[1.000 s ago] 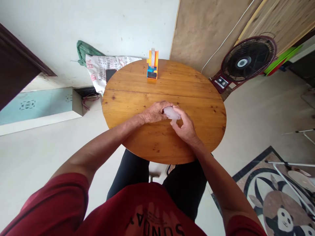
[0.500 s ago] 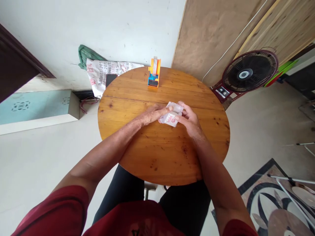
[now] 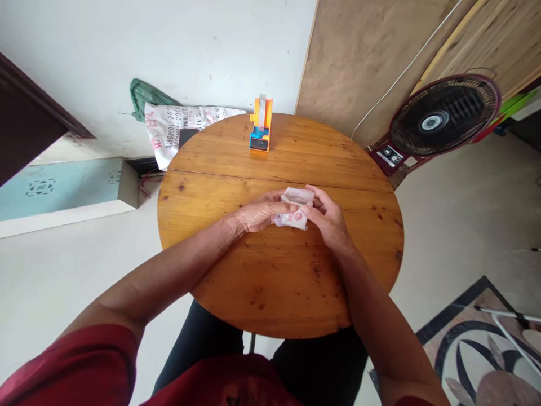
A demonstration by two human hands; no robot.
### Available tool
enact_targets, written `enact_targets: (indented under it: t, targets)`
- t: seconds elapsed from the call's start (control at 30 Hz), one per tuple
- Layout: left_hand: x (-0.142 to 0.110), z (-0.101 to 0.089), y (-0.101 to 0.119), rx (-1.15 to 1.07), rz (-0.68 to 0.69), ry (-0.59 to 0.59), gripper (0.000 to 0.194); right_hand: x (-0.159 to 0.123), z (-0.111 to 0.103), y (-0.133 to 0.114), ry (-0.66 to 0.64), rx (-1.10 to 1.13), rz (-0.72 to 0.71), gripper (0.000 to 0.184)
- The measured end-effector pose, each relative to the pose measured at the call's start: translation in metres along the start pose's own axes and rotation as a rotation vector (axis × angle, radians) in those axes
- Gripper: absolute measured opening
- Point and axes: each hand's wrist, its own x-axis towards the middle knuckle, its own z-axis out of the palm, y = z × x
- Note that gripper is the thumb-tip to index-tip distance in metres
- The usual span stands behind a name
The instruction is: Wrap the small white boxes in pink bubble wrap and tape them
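Note:
Between my two hands, over the middle of the round wooden table, is a small whitish translucent packet with red print on the side facing me. Its upper side looks open, like a pouch mouth. My left hand grips it from the left, the thumb lying across the front. On the other side my right hand pinches it, thumb in front and fingers behind. The fingers hide the packet's ends, and what is inside cannot be made out.
An orange and blue tape dispenser with a clear roll stands at the table's far edge by the wall. A dark red fan is beyond the table on the right. Behind the left edge lies a printed white sack.
The packet has been turned so its red print and open upper side show. My left thumb has come across its front, and my right hand has shifted its grip. The camera view has moved slightly.

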Motion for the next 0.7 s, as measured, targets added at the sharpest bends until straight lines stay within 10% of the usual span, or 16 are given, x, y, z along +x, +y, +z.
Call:
enact_targets:
  t: [0.7]
  targets:
    - [0.000,0.002,-0.003,-0.101,0.047,0.013,0.051,-0.011,0.003,-0.012,0.135,-0.355,-0.283,0.044]
